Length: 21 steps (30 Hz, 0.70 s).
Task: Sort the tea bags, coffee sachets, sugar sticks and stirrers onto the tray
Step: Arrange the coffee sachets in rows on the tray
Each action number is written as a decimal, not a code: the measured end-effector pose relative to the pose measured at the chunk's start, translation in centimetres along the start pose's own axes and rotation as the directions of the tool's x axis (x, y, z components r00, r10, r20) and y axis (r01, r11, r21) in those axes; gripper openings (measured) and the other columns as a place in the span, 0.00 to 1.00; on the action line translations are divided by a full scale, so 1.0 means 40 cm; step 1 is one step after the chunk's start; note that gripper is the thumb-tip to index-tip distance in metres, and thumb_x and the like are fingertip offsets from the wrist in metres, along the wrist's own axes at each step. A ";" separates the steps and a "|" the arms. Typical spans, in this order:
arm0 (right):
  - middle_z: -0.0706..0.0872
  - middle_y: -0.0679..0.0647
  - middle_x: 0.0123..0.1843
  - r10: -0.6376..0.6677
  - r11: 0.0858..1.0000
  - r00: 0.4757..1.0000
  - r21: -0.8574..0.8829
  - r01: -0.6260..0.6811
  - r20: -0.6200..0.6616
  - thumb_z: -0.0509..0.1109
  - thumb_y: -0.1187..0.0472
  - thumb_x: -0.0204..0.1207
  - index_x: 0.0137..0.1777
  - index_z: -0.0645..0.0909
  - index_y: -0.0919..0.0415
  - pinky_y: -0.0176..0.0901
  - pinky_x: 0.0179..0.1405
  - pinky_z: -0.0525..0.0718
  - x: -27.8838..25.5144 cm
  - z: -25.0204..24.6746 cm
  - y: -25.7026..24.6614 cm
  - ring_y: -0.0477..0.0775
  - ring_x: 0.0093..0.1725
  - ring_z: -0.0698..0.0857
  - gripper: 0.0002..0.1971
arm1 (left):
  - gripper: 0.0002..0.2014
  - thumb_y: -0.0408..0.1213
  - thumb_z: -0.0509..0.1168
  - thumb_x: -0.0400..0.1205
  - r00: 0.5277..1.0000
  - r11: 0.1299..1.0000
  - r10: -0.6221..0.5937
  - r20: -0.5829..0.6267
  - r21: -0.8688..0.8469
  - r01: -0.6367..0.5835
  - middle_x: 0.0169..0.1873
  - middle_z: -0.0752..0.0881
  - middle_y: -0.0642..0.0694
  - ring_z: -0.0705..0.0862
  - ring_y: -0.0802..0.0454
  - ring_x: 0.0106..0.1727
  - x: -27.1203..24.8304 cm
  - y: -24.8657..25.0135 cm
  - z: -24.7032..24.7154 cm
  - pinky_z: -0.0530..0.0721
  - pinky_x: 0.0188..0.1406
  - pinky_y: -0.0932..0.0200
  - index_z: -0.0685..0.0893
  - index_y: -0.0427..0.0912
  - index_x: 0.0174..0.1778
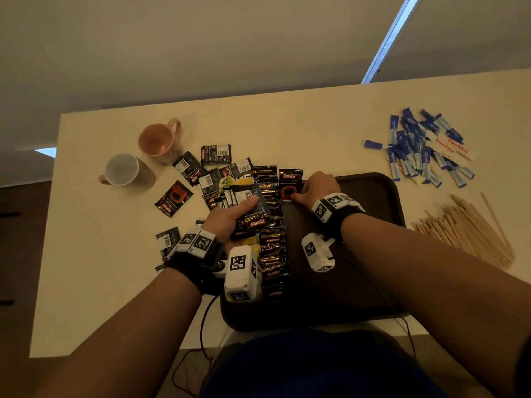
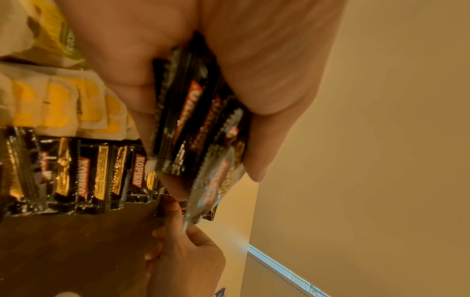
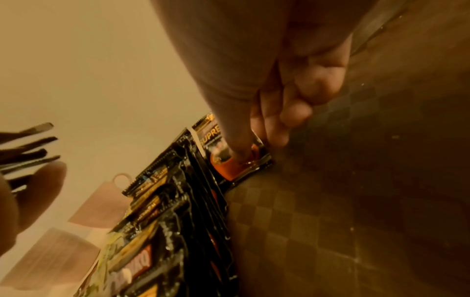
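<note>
Sachets [image 1: 271, 248] lie in an overlapping column along the left side of the tray [image 1: 382, 193], with yellow tea bags [image 1: 249, 242] just beside them; placement suggests one kind per lane. Head view: left hand [image 1: 230, 222] grips a fanned stack [image 1: 253, 209] above that column, judged to be stock held ready for feeding. Right hand [image 1: 314, 188] presses one sachet [image 1: 289, 183] at the far end of the column, apparently seating it in line. More sachets are scattered on the table [image 1: 86, 254] near two mugs [image 1: 159, 140]. Sugar sticks [image 1: 422, 147] and stirrers [image 1: 465, 228] lie in separate heaps right of the tray, not yet sorted.

Left wrist view: left-hand fingers and thumb curl round the stack [image 2: 201, 128], several packets deep. Below, the laid column [image 2: 84, 172] and tea bags [image 2: 58, 104] show as two adjoining rows.

Right wrist view: right thumb pins the sachet [image 3: 236, 160] against the tray floor [image 3: 356, 201], fingers [image 3: 295, 112] curled behind its edge, so the hand pinches it. Column [image 3: 178, 211] runs toward the camera, edges overlapping, which I judge saves room for the remaining kinds
</note>
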State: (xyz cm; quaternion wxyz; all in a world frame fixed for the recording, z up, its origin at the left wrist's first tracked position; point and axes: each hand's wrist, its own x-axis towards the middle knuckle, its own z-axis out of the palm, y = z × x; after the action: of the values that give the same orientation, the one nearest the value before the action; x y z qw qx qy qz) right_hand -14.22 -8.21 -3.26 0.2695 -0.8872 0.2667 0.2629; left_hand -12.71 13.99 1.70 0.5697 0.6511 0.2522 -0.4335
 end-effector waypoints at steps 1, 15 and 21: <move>0.89 0.56 0.37 0.003 1.000 1.000 0.004 -0.003 0.007 0.78 0.45 0.71 0.41 0.89 0.64 0.44 0.36 0.86 0.004 0.003 -0.002 0.55 0.40 0.88 0.19 | 0.35 0.55 0.78 0.62 1.000 1.000 0.001 -0.003 0.006 -0.001 0.43 0.92 0.36 0.91 0.45 0.34 0.000 -0.001 -0.004 0.87 0.27 0.57 0.88 0.32 0.57; 0.85 0.55 0.30 0.018 0.999 0.999 0.037 -0.017 -0.034 0.75 0.47 0.75 0.37 0.89 0.64 0.42 0.34 0.83 0.015 0.007 -0.005 0.55 0.36 0.86 0.19 | 0.28 0.49 0.78 0.69 1.000 0.999 -0.007 -0.011 -0.039 0.007 0.44 0.92 0.35 0.91 0.45 0.34 -0.004 -0.003 0.001 0.87 0.29 0.55 0.87 0.32 0.57; 0.84 0.55 0.30 0.002 1.000 1.000 0.019 -0.002 -0.027 0.74 0.48 0.76 0.38 0.89 0.64 0.41 0.32 0.78 0.013 0.005 0.000 0.55 0.36 0.84 0.17 | 0.29 0.49 0.79 0.68 1.000 0.999 -0.019 -0.018 -0.028 0.018 0.40 0.92 0.39 0.91 0.46 0.34 -0.002 0.000 0.015 0.86 0.27 0.57 0.86 0.32 0.59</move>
State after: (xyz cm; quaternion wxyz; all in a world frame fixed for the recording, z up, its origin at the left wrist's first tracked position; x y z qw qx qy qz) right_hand -13.91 -8.27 -3.72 0.2741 -0.8878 0.2736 0.2488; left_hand -12.91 13.44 1.78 0.5723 0.6447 0.2694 -0.4293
